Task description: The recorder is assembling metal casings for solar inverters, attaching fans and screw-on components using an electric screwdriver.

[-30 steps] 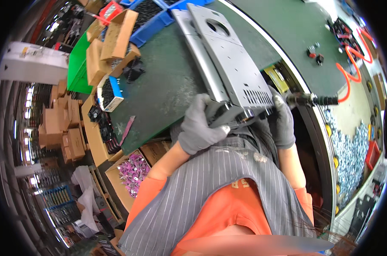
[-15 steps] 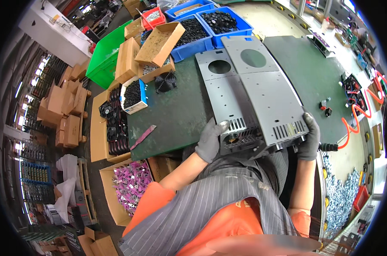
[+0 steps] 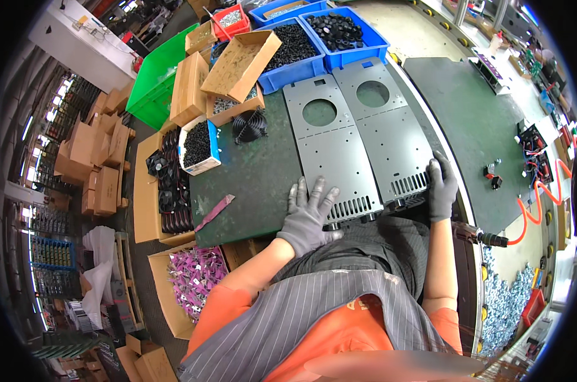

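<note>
Two grey sheet-metal housings lie side by side on the green tabletop, a left housing [image 3: 335, 149] and a right housing [image 3: 393, 139]. Each has a large round hole towards its far end and a row of slots at its near end. My left hand [image 3: 307, 216] is open, its fingers spread over the near left corner of the left housing. At the near right corner of the right housing, my right hand [image 3: 442, 190] is closed about the edge. Both hands wear dark grey gloves. Under the near ends, dark parts show only partly.
Blue bins [image 3: 295, 76] of black parts stand behind the housings. A black fan guard [image 3: 249, 126], an open box of screws [image 3: 199, 145] and a purple strip [image 3: 215, 212] are to the left. A power tool [image 3: 470, 234] with an orange hose lies at right.
The right housing, earlier raised and overlapping the left one, now lies beside it. My left hand has let go and spread its fingers; my right hand moved left and away from me.
</note>
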Available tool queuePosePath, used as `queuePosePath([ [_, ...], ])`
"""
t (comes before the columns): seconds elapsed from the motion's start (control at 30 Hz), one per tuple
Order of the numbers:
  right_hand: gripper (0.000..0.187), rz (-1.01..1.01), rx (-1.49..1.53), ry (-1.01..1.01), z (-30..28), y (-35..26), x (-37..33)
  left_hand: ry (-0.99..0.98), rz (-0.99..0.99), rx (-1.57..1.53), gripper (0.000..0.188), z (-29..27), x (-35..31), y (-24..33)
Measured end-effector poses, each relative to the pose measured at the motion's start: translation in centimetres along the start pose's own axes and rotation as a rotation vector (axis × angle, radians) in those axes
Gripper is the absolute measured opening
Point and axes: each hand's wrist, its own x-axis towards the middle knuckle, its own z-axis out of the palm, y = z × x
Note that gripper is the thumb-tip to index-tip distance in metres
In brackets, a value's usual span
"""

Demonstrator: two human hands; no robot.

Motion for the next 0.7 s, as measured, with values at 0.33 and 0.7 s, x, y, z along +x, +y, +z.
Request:
queuePosePath([
  [0.33, 0.036, -0.351, -0.786, -0.071, 0.6, -1.3, -0.3, 0.543, -0.097, 0.249, 0.065, -9.3, 7.5, -8.8],
  [0.7, 0.037, -0.322, -0.772, -0.081, 1.1, -1.8, -0.3, 0.565, -0.313, 0.366, 0.026, -14.7, 17.0, -19.5],
])
